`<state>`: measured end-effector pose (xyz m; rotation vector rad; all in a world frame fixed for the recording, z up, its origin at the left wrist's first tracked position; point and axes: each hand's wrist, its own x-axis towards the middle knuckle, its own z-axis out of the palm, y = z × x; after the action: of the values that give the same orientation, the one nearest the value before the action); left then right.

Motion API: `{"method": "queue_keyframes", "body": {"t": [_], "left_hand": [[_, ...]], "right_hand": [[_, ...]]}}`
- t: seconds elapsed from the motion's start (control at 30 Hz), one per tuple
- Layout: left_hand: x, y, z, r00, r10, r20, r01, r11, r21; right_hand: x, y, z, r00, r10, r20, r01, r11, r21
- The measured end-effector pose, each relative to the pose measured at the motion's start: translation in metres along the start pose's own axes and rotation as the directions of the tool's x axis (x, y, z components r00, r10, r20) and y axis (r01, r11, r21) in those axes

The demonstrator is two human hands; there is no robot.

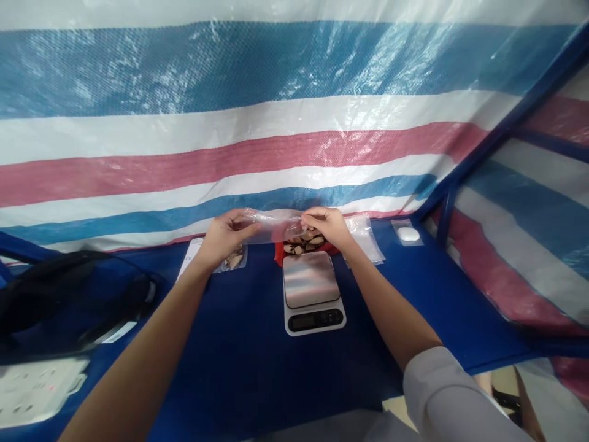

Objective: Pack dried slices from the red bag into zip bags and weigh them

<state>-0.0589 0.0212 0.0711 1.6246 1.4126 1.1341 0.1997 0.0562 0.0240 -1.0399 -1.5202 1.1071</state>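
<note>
Bag (pixel 272 228) held between our left hand (pixel 229 236) and right hand (pixel 328 228).
We pinch one end of the clear plastic in each hand, thumbs against fingers, above the far side of the blue table (pixel 230 350). From our view it partly covers a red bag (pixel 278 253) of sliced pieces (pixel 299 247); our scale (pixel 310 282) sits just nearer us, and clear packets (pixel 367 238) lie to the right.

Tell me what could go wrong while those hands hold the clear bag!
The clear plastic bag might slip or tear, because it looks thin and the left hand and right hand seem to pinch only its ends. The brown-edged slices could get knocked out, since they look loose and the right hand is close to them. The digital scale could be bumped, because it sits between the two forearms.
</note>
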Motion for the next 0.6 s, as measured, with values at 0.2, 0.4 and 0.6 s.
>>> {"method": "queue_keyframes", "body": {"t": [0.2, 0.4, 0.6], "left_hand": [[-0.013, 0.007, 0.016, 0.999, 0.037, -0.003, -0.037, 0.998, -0.054], [-0.036, -0.011, 0.046, 0.991, -0.027, -0.129, -0.011, 0.960, -0.281], [-0.059, -0.024, 0.082, 0.958, -0.255, -0.130, 0.104, 0.732, -0.673]], "right_hand": [[-0.019, -0.019, -0.003, 0.999, 0.014, 0.042, -0.017, 0.995, 0.094], [-0.043, -0.012, -0.005, 0.991, 0.075, -0.110, -0.049, 0.975, 0.216], [-0.062, -0.001, -0.004, 0.991, -0.002, -0.137, 0.017, 0.994, 0.110]]}}
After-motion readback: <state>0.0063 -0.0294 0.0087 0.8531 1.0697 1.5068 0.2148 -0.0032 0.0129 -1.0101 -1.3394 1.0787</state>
